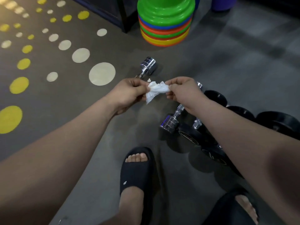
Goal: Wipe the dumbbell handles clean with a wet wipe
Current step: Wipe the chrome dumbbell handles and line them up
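Two hands are sharing one job here: the left hand (128,93) and the right hand (183,93) are each pinching an edge of the white wipe (155,90), fingers and thumbs curled tight on it, and are holding it bunched and crumpled between them above the floor (227,62). The step in hand, by the look of it, is opening the wipe out before any handle is touched. To do that well, the person should be drawing the two edges apart gently, so the sheet is unfolding rather than tearing, and then folding it into a flat pad that can wrap round a bar. No wiping appears to be under way yet; the wipe is touching no dumbbell. The nearest target is the near chrome dumbbell (170,123), lying at about four o'clock from the wipe, partly under the right wrist, with some of its bar showing. A far chrome dumbbell (148,65) is lying at about twelve o'clock, just beyond the left knuckles, which are hiding most of its handle. Several black dumbbells (279,122) are sitting crowded together from three to five o'clock. A stack of coloured discs (165,21) is standing further off at twelve o'clock, and a foot in a black sandal (136,172) is planted at six o'clock. Whether the wipe is wet cannot be told.
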Available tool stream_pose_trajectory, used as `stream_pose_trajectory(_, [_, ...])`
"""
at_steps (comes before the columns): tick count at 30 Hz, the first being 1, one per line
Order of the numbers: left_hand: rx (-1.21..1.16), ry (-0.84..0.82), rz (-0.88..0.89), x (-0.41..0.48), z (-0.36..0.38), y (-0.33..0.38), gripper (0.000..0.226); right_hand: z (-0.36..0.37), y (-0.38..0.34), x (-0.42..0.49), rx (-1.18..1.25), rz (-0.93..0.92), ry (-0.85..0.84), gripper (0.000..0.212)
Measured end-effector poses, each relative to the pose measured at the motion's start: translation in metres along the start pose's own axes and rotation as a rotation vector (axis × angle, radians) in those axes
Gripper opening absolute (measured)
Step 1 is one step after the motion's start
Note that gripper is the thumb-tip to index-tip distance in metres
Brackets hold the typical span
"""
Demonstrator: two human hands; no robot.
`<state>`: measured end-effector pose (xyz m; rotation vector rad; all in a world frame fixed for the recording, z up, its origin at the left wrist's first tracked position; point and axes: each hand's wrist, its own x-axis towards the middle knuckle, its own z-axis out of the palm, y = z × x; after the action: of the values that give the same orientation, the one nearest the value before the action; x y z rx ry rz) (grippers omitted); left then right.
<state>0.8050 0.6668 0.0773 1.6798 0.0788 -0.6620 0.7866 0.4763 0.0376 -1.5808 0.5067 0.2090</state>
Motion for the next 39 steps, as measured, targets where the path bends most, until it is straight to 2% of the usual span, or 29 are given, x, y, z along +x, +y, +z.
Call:
stream_pose_trajectory(3, [-0.024, 0.007, 0.018, -0.003, -0.022, -0.007, 0.009, 0.022, -0.001, -0.001, 0.054, -0.021, -0.144, 0.012])
stream_pose_trajectory(5, [-0.026, 0.023, 0.023, -0.002, -0.036, -0.014, 0.011, 0.037, 0.003, 0.000, 0.042, -0.069, -0.276, 0.016])
stream_pose_trajectory(7, [-0.040, 0.033, 0.032, 0.001, -0.046, -0.022, 0.008, 0.052, 0.008, 0.006, -0.001, -0.095, -0.320, 0.024])
stream_pose_trajectory(9, [-0.025, 0.058, 0.022, 0.007, -0.055, -0.030, 0.007, 0.066, 0.013, 0.015, -0.066, -0.099, -0.287, 0.019])
stream_pose_trajectory(12, [0.016, 0.121, -0.015, 0.024, -0.071, -0.043, 0.022, 0.082, 0.021, 0.032, -0.173, -0.089, -0.230, 0.008])
stream_pose_trajectory(14, [0.079, 0.151, -0.019, 0.038, -0.082, -0.050, 0.010, 0.088, 0.024, 0.046, -0.202, -0.073, -0.176, 0.006])
stream_pose_trajectory(15, [0.124, 0.183, -0.022, 0.045, -0.087, -0.052, 0.011, 0.088, 0.026, 0.054, -0.210, -0.062, -0.150, 0.005])
stream_pose_trajectory(17, [0.204, 0.259, -0.025, 0.058, -0.098, -0.056, 0.021, 0.087, 0.032, 0.074, -0.214, -0.040, -0.094, 0.012])
stream_pose_trajectory(20, [0.241, 0.344, -0.048, 0.076, -0.113, -0.063, 0.018, 0.084, 0.037, 0.103, -0.257, -0.041, -0.033, 0.028])
stream_pose_trajectory(23, [0.280, 0.403, -0.053, 0.094, -0.118, -0.071, 0.011, 0.090, 0.034, 0.128, -0.295, -0.073, -0.006, 0.026])
stream_pose_trajectory(26, [0.475, 0.429, -0.023, 0.107, -0.115, -0.077, 0.008, 0.100, 0.028, 0.147, -0.291, -0.093, 0.026, 0.019])
stream_pose_trajectory(28, [0.616, 0.401, 0.010, 0.112, -0.113, -0.084, 0.006, 0.106, 0.027, 0.155, -0.315, -0.131, 0.038, 0.011])
stream_pose_trajectory(30, [0.684, 0.345, 0.071, 0.114, -0.112, -0.094, 0.016, 0.108, 0.028, 0.160, -0.387, -0.164, 0.044, 0.016])
stream_pose_trajectory(33, [0.681, 0.304, 0.123, 0.111, -0.114, -0.103, 0.026, 0.110, 0.030, 0.163, -0.542, -0.248, 0.063, 0.015])
stream_pose_trajectory(39, [0.642, 0.350, 0.122, 0.108, -0.113, -0.111, 0.025, 0.114, 0.045, 0.159, -0.736, -0.515, 0.149, 0.015])
